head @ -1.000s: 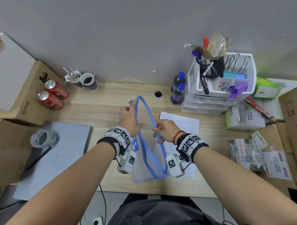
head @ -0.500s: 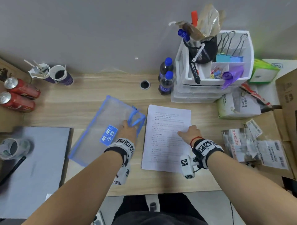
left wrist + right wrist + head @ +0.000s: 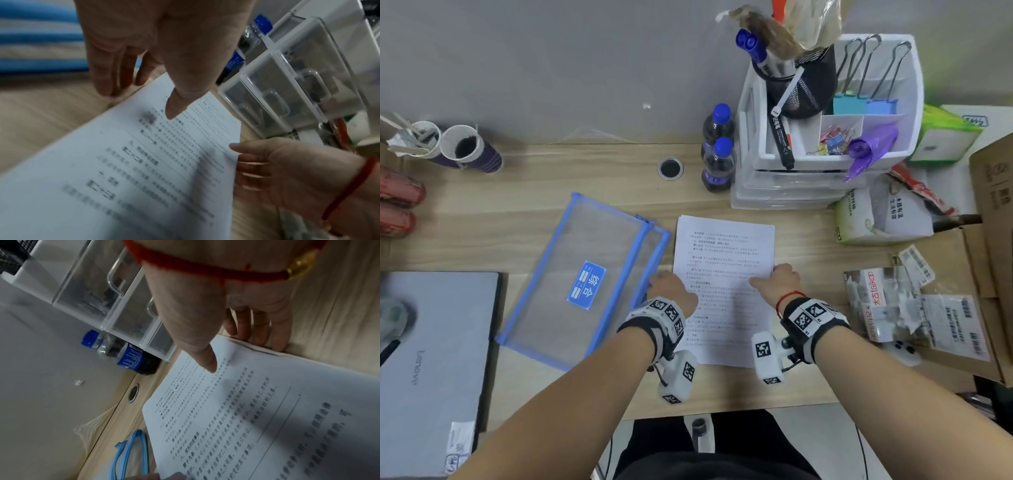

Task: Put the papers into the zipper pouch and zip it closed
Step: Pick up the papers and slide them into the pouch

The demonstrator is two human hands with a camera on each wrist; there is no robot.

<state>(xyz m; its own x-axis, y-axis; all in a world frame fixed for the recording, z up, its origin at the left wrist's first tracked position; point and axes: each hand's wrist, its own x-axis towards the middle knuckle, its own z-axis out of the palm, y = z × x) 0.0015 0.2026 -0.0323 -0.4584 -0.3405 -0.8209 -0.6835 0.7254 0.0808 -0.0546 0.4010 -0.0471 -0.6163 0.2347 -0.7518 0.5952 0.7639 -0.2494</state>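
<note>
The clear mesh zipper pouch (image 3: 585, 274) with blue trim lies flat on the desk, its zipper side open toward the papers (image 3: 722, 253). The printed papers lie just right of it. My left hand (image 3: 669, 286) is at their left edge. In the left wrist view its thumb hovers over the papers (image 3: 144, 162) and its straight fingers (image 3: 107, 78) touch the desk beside them. My right hand (image 3: 774, 277) pinches the right edge, thumb on top and fingers (image 3: 259, 331) down at the edge of the sheets (image 3: 246, 402). The pouch's blue zipper (image 3: 131, 451) shows beside the sheets.
A white drawer organiser (image 3: 808, 185) and two dark bottles (image 3: 717, 168) stand just behind the papers. A closed laptop (image 3: 431, 359) lies at front left; paper cups (image 3: 465, 147) and red cans (image 3: 397, 202) at far left. Packets (image 3: 914, 301) and cardboard boxes crowd the right.
The pouch went from held up in both hands to flat on the desk. My left hand let go of it and moved to the papers' left edge; my right hand took the right edge.
</note>
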